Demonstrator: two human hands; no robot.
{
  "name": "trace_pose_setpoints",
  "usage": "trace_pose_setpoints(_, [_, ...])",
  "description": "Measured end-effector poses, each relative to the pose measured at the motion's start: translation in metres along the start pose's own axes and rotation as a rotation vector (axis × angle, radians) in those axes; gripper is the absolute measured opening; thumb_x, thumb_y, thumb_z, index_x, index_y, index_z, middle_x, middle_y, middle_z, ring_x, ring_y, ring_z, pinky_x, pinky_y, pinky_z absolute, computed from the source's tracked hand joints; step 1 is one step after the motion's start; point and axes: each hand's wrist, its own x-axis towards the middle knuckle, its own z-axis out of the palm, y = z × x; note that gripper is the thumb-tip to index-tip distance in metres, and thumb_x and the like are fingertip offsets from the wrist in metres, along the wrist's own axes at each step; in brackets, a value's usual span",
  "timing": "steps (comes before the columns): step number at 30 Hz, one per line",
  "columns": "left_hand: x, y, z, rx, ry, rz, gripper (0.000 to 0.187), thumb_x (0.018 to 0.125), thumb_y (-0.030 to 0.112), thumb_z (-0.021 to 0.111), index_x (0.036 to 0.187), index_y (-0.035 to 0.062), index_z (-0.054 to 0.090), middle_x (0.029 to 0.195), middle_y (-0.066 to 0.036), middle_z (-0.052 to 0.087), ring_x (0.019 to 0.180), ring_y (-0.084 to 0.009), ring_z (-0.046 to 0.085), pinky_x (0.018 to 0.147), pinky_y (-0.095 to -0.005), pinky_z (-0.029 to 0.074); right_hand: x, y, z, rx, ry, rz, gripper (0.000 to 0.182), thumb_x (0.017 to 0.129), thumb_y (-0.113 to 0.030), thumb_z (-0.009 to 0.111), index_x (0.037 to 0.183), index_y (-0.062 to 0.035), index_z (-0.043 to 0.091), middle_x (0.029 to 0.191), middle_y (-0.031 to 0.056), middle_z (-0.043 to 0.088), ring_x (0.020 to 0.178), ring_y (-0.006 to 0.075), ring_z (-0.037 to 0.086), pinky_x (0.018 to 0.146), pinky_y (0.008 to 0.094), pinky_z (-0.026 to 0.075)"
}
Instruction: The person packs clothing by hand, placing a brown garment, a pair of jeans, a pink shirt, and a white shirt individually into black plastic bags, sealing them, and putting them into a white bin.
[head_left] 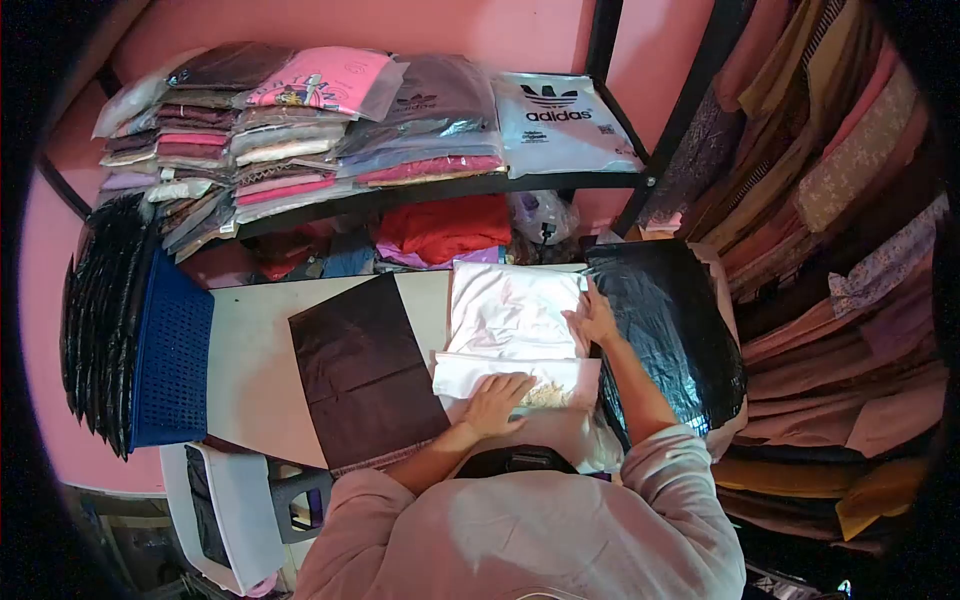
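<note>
A white folded garment (515, 310) lies on the table in front of me, with a second white folded section (455, 375) across its near end. That section bears a gold-coloured pattern (546, 391). Clear plastic (575, 435) shows at its near edge, towards my body. My left hand (495, 405) rests flat on the near section, fingers stretched out. At the garment's right edge is my right hand (597, 318), its thumb and forefinger apart against the cloth. A dark flat plastic bag (365, 370) lies to the left of the garment.
Black plastic bags (660, 330) are stacked at the right. A blue basket (172, 350) stands on the left, black packages (100, 320) beside it. Bagged clothes (420, 105) fill the shelf (420, 197) above. Garments (830, 300) hang at far right; a white chair (235, 510) is below left.
</note>
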Motion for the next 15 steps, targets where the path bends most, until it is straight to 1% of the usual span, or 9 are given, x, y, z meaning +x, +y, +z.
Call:
trace_pose_setpoints(1, [-0.001, -0.002, 0.002, 0.028, -0.049, -0.025, 0.051, 0.07, 0.019, 0.059, 0.119, 0.0109, 0.047, 0.114, -0.006, 0.05, 0.1, -0.0216, 0.048, 0.089, -0.0372, 0.035, 0.001, -0.005, -0.001, -0.06, -0.116, 0.141, 0.055, 0.067, -0.026, 0.067, 0.11, 0.003, 0.05, 0.109, 0.0235, 0.053, 0.105, 0.0364, 0.048, 0.085, 0.0404, 0.04])
trace_pose_setpoints(2, [-0.002, -0.004, 0.004, 0.056, -0.098, -0.052, 0.055, 0.07, 0.018, 0.059, 0.122, 0.0113, 0.043, 0.118, -0.005, 0.047, 0.103, -0.0209, 0.047, 0.092, -0.0388, 0.033, 0.002, -0.006, 0.0, -0.058, -0.113, 0.135, 0.055, 0.067, -0.026, 0.067, 0.11, 0.003, 0.05, 0.109, 0.0235, 0.053, 0.105, 0.0364, 0.048, 0.085, 0.0404, 0.04])
trace_pose_setpoints(4, [-0.006, -0.016, 0.004, 0.152, -0.115, -0.015, 0.056, 0.07, 0.018, 0.058, 0.123, 0.0115, 0.043, 0.12, -0.004, 0.046, 0.105, -0.0202, 0.045, 0.094, -0.0408, 0.031, 0.003, -0.009, 0.003, -0.097, -0.262, 0.41, 0.041, 0.064, -0.025, 0.069, 0.089, 0.0062, 0.059, 0.089, 0.0227, 0.06, 0.085, 0.0361, 0.057, 0.074, 0.0397, 0.046])
trace_pose_setpoints(5, [-0.01, -0.025, 0.005, 0.245, -0.133, 0.022, 0.056, 0.069, 0.017, 0.058, 0.123, 0.0118, 0.043, 0.121, -0.004, 0.046, 0.107, -0.0194, 0.044, 0.097, -0.0428, 0.028, -0.001, -0.004, 0.005, -0.098, -0.263, 0.402, 0.041, 0.064, -0.025, 0.069, 0.089, 0.0062, 0.059, 0.089, 0.0227, 0.06, 0.085, 0.0361, 0.057, 0.074, 0.0397, 0.046])
trace_pose_setpoints(7, [-0.024, -0.036, 0.01, 0.278, -0.128, -0.011, 0.055, 0.071, 0.014, 0.053, 0.125, 0.0126, 0.041, 0.127, -0.004, 0.042, 0.112, -0.0204, 0.042, 0.1, -0.0479, 0.023, -0.019, 0.012, 0.01, -0.304, -0.221, 0.26, 0.029, 0.061, -0.023, 0.072, 0.07, 0.0032, 0.061, 0.067, 0.0125, 0.062, 0.055, 0.0282, 0.059, 0.051, 0.0361, 0.047])
trace_pose_setpoints(9, [-0.032, -0.034, -0.001, 0.572, -0.053, -0.125, 0.051, 0.073, 0.01, 0.049, 0.124, 0.0127, 0.043, 0.131, -0.005, 0.038, 0.114, -0.0223, 0.04, 0.1, -0.0507, 0.021, -0.044, -0.025, -0.014, 0.242, -0.347, 0.708, 0.028, 0.062, -0.02, 0.072, 0.071, 0.0037, 0.061, 0.068, 0.0103, 0.062, 0.054, 0.0201, 0.059, 0.05, 0.0325, 0.047])
trace_pose_setpoints(11, [-0.041, -0.033, -0.001, 0.49, -0.028, -0.205, 0.05, 0.073, 0.008, 0.047, 0.123, 0.0137, 0.044, 0.13, -0.006, 0.038, 0.115, -0.0253, 0.038, 0.1, -0.0523, 0.019, -0.08, -0.019, -0.006, 0.578, -0.434, 0.795, 0.033, 0.063, -0.019, 0.072, 0.078, 0.007, 0.059, 0.068, 0.0095, 0.061, 0.056, 0.0157, 0.058, 0.047, 0.0302, 0.046])
trace_pose_setpoints(14, [-0.058, -0.035, -0.002, 0.162, -0.007, -0.104, 0.052, 0.069, 0.006, 0.051, 0.12, 0.0173, 0.048, 0.127, -0.009, 0.039, 0.114, -0.0291, 0.037, 0.099, -0.0533, 0.021, -0.129, -0.016, 0.007, 0.661, -0.353, 0.791, 0.041, 0.063, -0.022, 0.073, 0.086, 0.0076, 0.057, 0.067, 0.0121, 0.061, 0.056, 0.019, 0.059, 0.046, 0.03, 0.045])
trace_pose_setpoints(15, [-0.06, -0.036, -0.006, 0.162, -0.003, -0.112, 0.052, 0.069, 0.006, 0.051, 0.12, 0.0173, 0.048, 0.127, -0.009, 0.039, 0.114, -0.0291, 0.037, 0.099, -0.0533, 0.021, -0.138, -0.028, -0.004, 0.394, -0.312, 0.613, 0.046, 0.063, -0.021, 0.072, 0.093, 0.0081, 0.052, 0.077, 0.0164, 0.059, 0.066, 0.0229, 0.059, 0.055, 0.0337, 0.046])
